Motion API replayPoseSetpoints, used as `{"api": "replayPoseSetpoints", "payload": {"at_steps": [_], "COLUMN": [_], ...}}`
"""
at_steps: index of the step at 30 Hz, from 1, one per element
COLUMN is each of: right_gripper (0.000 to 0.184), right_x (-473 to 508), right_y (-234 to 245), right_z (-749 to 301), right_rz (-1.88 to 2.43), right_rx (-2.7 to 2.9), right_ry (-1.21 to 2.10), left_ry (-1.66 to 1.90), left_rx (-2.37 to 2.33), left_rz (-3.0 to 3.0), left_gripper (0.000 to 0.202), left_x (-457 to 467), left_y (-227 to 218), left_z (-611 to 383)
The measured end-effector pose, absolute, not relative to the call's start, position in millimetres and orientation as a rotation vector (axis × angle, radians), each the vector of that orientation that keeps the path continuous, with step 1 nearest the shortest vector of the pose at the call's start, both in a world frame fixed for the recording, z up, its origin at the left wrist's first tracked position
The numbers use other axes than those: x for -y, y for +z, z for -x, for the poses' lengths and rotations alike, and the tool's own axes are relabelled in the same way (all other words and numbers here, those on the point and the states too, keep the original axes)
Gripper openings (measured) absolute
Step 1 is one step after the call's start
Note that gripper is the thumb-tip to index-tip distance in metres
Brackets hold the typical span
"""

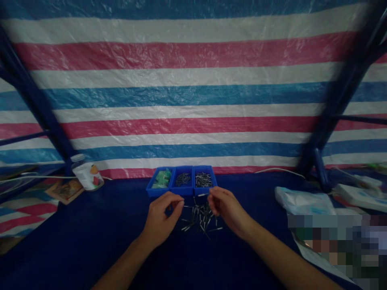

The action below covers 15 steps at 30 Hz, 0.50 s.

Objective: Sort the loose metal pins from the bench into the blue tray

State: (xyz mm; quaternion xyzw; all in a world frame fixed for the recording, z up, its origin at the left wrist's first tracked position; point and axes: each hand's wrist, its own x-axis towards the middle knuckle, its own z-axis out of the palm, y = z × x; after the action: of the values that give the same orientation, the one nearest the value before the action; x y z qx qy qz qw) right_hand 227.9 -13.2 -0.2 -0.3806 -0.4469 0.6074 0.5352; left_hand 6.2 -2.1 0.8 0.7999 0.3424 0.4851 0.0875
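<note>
My left hand [165,213] is closed in a pinch, thumb against forefinger. A thin light piece [187,206] shows just past its fingertips; whether it is held or lies behind them I cannot make out. My right hand [227,207] is also pinched, with a thin metal pin [203,195] sticking out leftward from the fingertips. Between and below the hands, a loose pile of similar thin metal pins [203,217] lies on the dark blue tabletop [121,233]. Right behind it stand three joined blue bins: the left bin [154,193] holds green-tinted plastic pieces, the middle bin [182,192] and right bin [214,177] small metal parts.
A clear jar with a white label [87,175] stands at the back left, beside a flat picture card [65,191]. Plastic packets [304,200] and a white box [359,195] lie at the right. Blue metal posts [338,96] frame a striped plastic sheet [187,96].
</note>
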Motion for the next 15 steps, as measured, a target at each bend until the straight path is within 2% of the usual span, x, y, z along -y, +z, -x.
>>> {"api": "replayPoseSetpoints", "payload": {"at_steps": [5,7,15], "right_gripper": [0.03,0.034,0.032], "right_x": [6,6,13], "right_y": [-10,-10,-10], "right_z": [-229,-229,-220], "right_rz": [1.098,1.126,1.163], "right_rx": [0.903,0.861,1.164], "right_ry": [1.44,1.431,1.386], "left_ry": [1.225,1.089,0.626], "left_rx": [-1.155,-1.229,-1.217], "left_rz": [-2.378,-2.38,-2.615], "left_gripper": [0.015,0.015,0.032], "left_x": [-1,-4,-20], "left_y": [-1,-4,-27], "left_z": [-7,-6,-6]}}
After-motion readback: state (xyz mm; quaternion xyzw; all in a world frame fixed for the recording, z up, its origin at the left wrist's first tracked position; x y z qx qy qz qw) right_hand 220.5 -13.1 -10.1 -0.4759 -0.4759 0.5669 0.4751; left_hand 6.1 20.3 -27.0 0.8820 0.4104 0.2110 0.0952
